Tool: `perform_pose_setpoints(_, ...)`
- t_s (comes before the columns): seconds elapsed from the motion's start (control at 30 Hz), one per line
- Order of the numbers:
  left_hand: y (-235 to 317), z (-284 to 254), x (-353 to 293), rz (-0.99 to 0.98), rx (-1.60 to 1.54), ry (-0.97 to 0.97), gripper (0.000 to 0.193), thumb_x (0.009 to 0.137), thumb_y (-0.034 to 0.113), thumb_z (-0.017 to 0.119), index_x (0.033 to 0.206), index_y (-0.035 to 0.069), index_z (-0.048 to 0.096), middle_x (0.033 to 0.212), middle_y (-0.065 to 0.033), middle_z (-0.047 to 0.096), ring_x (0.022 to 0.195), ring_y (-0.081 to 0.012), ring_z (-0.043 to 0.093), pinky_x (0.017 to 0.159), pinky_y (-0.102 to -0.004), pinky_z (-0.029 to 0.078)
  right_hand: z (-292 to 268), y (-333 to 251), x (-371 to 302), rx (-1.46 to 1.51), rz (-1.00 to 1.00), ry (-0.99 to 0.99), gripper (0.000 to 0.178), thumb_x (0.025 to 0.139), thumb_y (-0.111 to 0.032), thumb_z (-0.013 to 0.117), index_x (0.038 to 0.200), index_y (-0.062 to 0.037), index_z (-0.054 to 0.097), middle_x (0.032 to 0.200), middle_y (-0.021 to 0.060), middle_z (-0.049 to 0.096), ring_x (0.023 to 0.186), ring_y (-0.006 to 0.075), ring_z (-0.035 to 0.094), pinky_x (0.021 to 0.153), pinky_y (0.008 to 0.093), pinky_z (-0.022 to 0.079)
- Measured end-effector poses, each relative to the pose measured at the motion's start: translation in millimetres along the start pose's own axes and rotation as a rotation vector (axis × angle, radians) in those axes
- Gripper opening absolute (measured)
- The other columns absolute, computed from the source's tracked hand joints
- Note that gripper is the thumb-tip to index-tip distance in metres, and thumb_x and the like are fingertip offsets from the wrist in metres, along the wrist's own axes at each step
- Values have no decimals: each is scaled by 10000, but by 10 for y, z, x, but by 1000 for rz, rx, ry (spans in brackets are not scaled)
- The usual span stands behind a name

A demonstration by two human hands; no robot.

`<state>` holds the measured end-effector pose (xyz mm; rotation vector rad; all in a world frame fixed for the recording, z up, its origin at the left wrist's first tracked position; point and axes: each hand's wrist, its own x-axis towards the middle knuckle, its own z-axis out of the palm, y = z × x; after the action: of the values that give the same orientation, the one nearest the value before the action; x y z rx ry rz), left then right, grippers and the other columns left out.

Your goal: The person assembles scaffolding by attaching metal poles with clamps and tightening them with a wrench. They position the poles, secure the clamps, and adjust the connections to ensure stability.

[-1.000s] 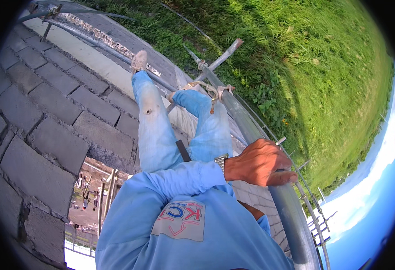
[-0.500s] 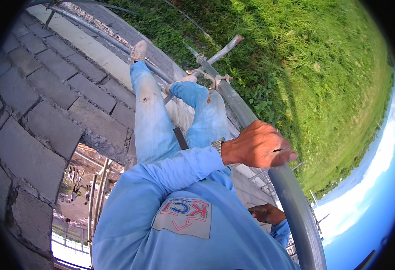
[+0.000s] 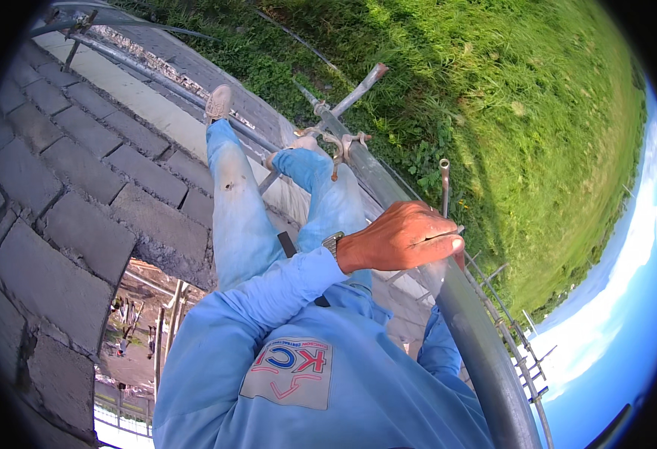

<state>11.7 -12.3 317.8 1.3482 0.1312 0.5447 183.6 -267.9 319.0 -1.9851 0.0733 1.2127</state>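
Observation:
My left hand point(image 3: 407, 236), with a watch point(image 3: 333, 241) at its wrist, is closed over a thick grey scaffold pipe point(image 3: 478, 337). Its thumb presses along the bent index finger; the other fingertips are hidden. Just beyond it a metal tool with a round hollow end point(image 3: 445, 176), like a spanner, sticks up; its lower part is out of sight. My right sleeve point(image 3: 440, 344) goes behind the pipe, which hides almost all of the right hand. Farther along the pipe sits a rusty scaffold clamp point(image 3: 343, 148), near a cross tube point(image 3: 362, 88).
A grey block wall point(image 3: 81, 217) with an opening point(image 3: 137, 314) runs along my left. My stretched leg point(image 3: 238, 202) lies beside it, the shoe point(image 3: 218, 102) near a long tube point(image 3: 141, 69). Grass point(image 3: 508, 127) lies far below on the right, past thinner scaffold tubes point(image 3: 526, 367).
My left hand has shifted a little left in view, its thumb now lower. My right hand has moved up behind the pipe, and the spanner-like tool has come into sight.

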Motion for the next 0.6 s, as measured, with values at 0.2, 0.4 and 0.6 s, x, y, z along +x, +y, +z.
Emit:
perform_pose_setpoints(0.2,-345,-36,-29,-14,25,-6,229,1032,227,574,1060,22,671,955,-171,689,887,-379,655,792,-480,505,533,726,733,10,70,95,396,1008,-237,610,1325,1,610,741,46,590,644,118,526,576,263,387)
perform_pose_setpoints(0.4,-694,-44,-227,327,397,139,275,1026,120,550,1271,11,614,1121,-181,689,1086,-383,641,968,-466,500,733,1040,958,-70,72,81,381,997,-240,624,1305,-16,625,809,85,620,728,172,566,639,300,419)
perform_pose_setpoints(0.6,-1419,-447,-222,-437,592,433,345,987,169,560,1280,-11,580,1229,-219,666,1181,-445,594,1075,-497,418,836,1175,1118,-219,36,51,366,985,-242,638,1285,-32,641,877,125,649,812,225,607,701,336,451)
